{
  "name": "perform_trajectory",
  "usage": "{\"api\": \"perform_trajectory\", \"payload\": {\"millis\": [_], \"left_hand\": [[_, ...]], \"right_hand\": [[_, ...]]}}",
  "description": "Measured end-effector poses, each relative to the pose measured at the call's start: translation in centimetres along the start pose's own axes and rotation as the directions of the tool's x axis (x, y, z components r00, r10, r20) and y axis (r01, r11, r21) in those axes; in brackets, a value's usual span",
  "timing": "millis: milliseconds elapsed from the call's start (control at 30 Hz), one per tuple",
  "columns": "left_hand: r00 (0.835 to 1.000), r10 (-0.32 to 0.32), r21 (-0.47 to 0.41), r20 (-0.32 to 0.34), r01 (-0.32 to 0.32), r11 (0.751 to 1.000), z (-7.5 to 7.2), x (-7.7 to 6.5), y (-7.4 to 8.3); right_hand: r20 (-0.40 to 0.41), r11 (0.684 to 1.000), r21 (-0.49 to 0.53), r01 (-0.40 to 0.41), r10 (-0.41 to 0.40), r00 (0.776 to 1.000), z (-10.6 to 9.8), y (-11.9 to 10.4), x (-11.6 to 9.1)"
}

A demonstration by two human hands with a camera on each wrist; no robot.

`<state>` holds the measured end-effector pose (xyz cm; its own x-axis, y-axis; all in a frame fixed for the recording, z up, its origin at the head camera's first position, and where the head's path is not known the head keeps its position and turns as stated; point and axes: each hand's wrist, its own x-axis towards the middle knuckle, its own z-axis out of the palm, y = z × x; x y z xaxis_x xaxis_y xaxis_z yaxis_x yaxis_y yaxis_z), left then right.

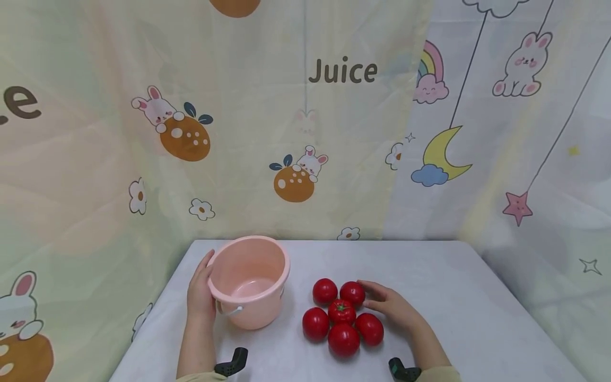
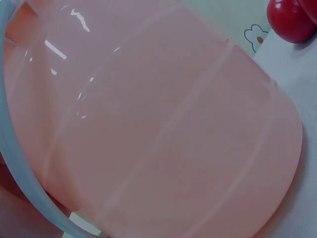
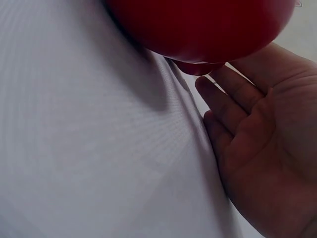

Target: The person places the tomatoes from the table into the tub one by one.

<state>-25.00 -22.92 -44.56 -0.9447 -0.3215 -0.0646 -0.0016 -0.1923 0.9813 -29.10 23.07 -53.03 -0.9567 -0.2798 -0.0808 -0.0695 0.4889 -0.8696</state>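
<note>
A pink bucket [image 1: 255, 313] stands on the left part of the table, its mouth facing up and nothing visible inside. My left hand [image 1: 201, 297] holds its left side, fingers along the outer wall up to the rim; the bucket wall [image 2: 163, 119] fills most of the left wrist view. Several red tomatoes [image 1: 343, 340] sit in a cluster right of the bucket, a middle tomato [image 1: 341, 311] showing its green stem end. My right hand [image 1: 393, 307] is at the right of the back right tomato [image 1: 352, 293], fingertips right at it. In the right wrist view, the palm [image 3: 267, 134] faces a tomato [image 3: 208, 25] with fingers extended.
A white cloth covers the table [image 1: 477, 318]. Printed curtains [image 1: 296, 122] hang behind it and along both sides. The bucket's pale handle [image 2: 20, 168] hangs down its side, close to my left hand.
</note>
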Motion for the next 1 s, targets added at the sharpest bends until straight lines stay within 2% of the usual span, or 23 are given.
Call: {"api": "perform_trajectory", "payload": {"millis": [333,667,833,1000], "left_hand": [[0.999,0.012,0.015,-0.03,-0.012,1.0,-0.2,0.0,-0.3],[0.999,0.017,-0.02,-0.027,-0.018,1.0,-0.5,0.2,-0.4],[0.999,0.021,-0.013,-0.026,-0.021,1.0,-0.3,0.2,-0.4],[1.0,0.011,-0.029,-0.017,-0.012,1.0,0.1,-0.1,-0.5]], "right_hand": [[-0.025,0.998,-0.06,0.02,-0.022,0.999,0.8,-0.2,0.5],[-0.146,0.994,-0.11,0.009,-0.025,0.989,1.4,0.1,0.9],[-0.182,0.999,-0.045,-0.027,0.018,0.983,0.9,-0.2,0.7],[-0.2,1.0,0.002,-0.001,0.001,0.98,-0.1,-1.1,0.1]]}}
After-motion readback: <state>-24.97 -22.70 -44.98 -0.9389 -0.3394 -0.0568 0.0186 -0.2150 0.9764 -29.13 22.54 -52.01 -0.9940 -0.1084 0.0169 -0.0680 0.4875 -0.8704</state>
